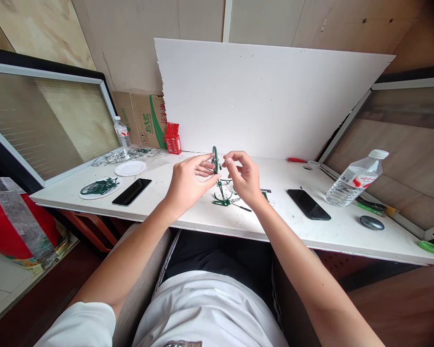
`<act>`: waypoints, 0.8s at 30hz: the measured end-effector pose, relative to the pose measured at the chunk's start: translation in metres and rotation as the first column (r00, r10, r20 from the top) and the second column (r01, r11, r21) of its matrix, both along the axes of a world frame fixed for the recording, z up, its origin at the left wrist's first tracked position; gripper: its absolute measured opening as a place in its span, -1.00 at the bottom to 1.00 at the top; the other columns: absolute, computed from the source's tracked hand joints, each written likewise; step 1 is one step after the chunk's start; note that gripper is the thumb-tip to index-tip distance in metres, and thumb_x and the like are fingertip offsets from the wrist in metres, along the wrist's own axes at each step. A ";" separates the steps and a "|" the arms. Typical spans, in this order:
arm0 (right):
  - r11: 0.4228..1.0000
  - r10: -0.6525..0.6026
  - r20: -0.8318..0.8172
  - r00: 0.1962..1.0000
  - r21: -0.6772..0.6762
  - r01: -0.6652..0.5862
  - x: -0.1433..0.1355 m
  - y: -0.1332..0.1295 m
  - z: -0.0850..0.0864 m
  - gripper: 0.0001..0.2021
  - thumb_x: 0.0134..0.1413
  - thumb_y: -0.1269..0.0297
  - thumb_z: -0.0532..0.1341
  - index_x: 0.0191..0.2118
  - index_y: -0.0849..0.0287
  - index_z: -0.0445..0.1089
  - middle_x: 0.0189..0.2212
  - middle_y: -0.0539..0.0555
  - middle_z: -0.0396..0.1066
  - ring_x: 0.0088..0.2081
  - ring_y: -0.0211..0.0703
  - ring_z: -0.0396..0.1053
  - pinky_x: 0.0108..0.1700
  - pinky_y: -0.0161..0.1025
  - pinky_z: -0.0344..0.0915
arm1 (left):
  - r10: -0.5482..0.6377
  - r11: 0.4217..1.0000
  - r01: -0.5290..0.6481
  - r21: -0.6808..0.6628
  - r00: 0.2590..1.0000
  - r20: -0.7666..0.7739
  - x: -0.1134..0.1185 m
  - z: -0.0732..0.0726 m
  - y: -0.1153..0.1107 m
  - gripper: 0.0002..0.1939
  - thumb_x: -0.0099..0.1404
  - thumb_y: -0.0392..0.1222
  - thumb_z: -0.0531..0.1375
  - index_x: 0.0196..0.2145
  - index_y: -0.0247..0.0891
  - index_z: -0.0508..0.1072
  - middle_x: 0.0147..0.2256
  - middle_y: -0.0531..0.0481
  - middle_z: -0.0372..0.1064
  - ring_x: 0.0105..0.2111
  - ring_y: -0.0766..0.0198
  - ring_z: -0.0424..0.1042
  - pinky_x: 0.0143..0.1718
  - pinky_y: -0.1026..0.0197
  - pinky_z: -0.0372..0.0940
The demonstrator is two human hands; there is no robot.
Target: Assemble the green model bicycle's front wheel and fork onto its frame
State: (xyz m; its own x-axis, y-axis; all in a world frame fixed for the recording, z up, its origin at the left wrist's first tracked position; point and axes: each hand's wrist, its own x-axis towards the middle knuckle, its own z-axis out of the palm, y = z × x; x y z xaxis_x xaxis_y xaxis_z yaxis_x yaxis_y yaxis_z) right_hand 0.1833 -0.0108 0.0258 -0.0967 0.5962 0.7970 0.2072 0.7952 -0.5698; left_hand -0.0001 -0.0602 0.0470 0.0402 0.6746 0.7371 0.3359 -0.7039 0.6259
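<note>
A small dark green wheel (215,160) stands edge-on above the table, its rim between the fingers and thumb of my left hand (190,180). Close to the wheel's right side, my right hand (244,176) has thumb and forefinger drawn together in a pinch. Whatever is between those fingertips is too small to make out. Below the hands lie green model bicycle parts (222,193), partly hidden by my right hand. A thin dark tool (241,207) rests beside them.
Left of the hands are a plate of green parts (100,187), a white plate (130,168) and a phone (132,192). To the right lie another phone (309,204), a water bottle (358,178) and a dark oval object (372,222). A white board (267,96) stands behind.
</note>
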 end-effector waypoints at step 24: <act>0.998 -0.013 0.042 0.999 0.063 0.010 0.002 -0.007 0.003 -0.77 0.40 0.00 0.26 -0.08 0.00 0.55 -0.11 0.08 0.57 -0.06 -0.09 0.50 -0.19 -0.17 0.47 | -0.027 0.998 0.023 -0.051 0.998 -0.063 0.001 0.007 -0.006 -0.51 0.18 -0.22 0.46 0.09 -0.25 0.62 -0.19 -0.10 0.64 -0.23 0.16 0.65 -0.05 0.07 0.61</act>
State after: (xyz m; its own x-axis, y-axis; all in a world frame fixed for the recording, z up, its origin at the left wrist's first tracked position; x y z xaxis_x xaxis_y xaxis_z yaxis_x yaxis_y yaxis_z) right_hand 0.1854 -0.0181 0.0286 -0.1243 0.5463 0.8283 0.2394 0.8266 -0.5093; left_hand 0.0011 -0.0660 0.0537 0.1035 0.7087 0.6979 0.3590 -0.6810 0.6383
